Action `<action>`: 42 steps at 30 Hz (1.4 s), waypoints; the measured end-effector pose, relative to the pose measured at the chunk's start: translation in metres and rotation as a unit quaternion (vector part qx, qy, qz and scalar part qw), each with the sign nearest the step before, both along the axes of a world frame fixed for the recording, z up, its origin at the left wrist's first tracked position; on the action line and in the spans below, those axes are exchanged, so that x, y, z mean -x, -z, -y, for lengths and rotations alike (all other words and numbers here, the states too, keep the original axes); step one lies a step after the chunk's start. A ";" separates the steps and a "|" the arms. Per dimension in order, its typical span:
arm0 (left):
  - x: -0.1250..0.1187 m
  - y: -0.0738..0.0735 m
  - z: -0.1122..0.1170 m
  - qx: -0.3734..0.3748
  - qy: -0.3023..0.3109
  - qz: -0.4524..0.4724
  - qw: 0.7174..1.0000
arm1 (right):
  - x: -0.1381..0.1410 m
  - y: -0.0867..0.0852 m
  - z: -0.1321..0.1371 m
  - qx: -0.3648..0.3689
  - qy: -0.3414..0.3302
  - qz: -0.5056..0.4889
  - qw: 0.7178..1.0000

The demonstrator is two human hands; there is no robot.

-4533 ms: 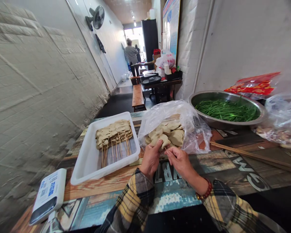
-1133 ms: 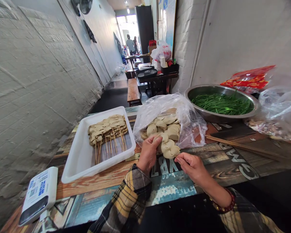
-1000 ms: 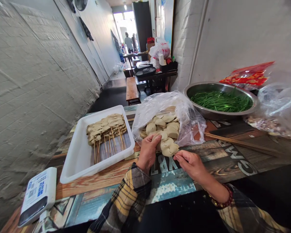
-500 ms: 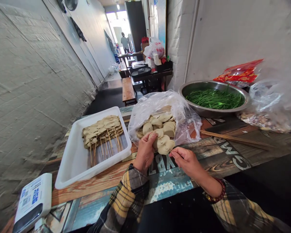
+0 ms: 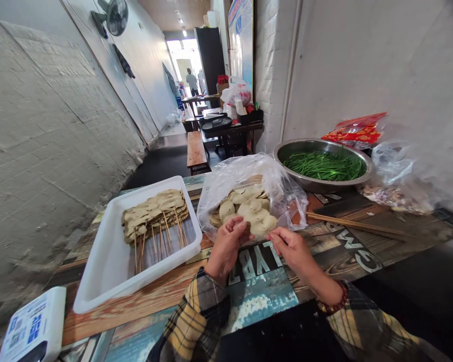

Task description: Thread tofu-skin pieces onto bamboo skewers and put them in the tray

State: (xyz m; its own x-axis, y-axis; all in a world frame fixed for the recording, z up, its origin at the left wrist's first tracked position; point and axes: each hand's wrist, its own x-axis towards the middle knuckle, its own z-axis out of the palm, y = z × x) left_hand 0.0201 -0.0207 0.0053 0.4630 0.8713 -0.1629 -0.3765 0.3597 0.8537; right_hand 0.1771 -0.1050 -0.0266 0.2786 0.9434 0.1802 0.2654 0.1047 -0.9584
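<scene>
My right hand (image 5: 291, 250) pinches the end of a thin skewer, mostly hidden by the fingertips, at the right edge of several thin round beige slices (image 5: 263, 222). These slices overlap in a bunch over the front of a clear plastic bag (image 5: 290, 201). At their left side, my left hand (image 5: 228, 245) is closed, thumb and fingers pressed together at the slices' edge. More such slices (image 5: 227, 208) lie in the bag's mouth. To the left, a white plastic tray (image 5: 98, 261) holds stacked slices on skewers (image 5: 156, 208), their sticks pointing towards me.
Loose wooden skewers (image 5: 351, 224) lie on the patterned table at right. Behind them stand a steel bowl (image 5: 324, 187) of green chives (image 5: 324, 166), a red packet (image 5: 357, 129) and a clear bag (image 5: 396, 168). A white device (image 5: 35, 324) sits front left. Further off are a bench (image 5: 196, 149) and a person (image 5: 192, 82).
The view has tilted up and shifted slightly. My left fingers have slid down to the lower left edge of the slices, which now lie more bunched together. The right hand keeps its pinch.
</scene>
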 end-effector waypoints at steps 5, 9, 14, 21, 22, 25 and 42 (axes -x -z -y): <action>0.014 0.002 -0.016 -0.057 -0.117 -0.039 0.991 | -0.031 -0.017 -0.016 -0.049 0.042 -0.060 0.996; 0.019 0.010 -0.029 -0.116 -0.189 -0.127 0.967 | -0.041 -0.017 -0.023 -0.071 0.039 -0.119 0.990; 0.024 0.020 -0.040 -0.264 -0.211 -0.314 0.887 | -0.036 -0.009 -0.022 -0.043 0.021 -0.163 0.985; 0.018 0.020 -0.026 -0.460 -0.143 -0.473 0.738 | -0.032 -0.007 -0.021 -0.037 0.002 -0.134 0.990; 0.015 0.019 -0.023 -0.484 -0.121 -0.485 0.718 | -0.032 -0.007 -0.021 -0.040 -0.004 -0.126 0.991; 0.006 0.018 -0.015 -0.530 -0.053 -0.514 0.673 | -0.030 -0.006 -0.021 -0.044 -0.016 -0.107 0.993; -0.015 0.006 -0.006 -0.661 0.063 -0.589 0.461 | -0.029 -0.006 -0.025 -0.056 -0.031 -0.140 0.988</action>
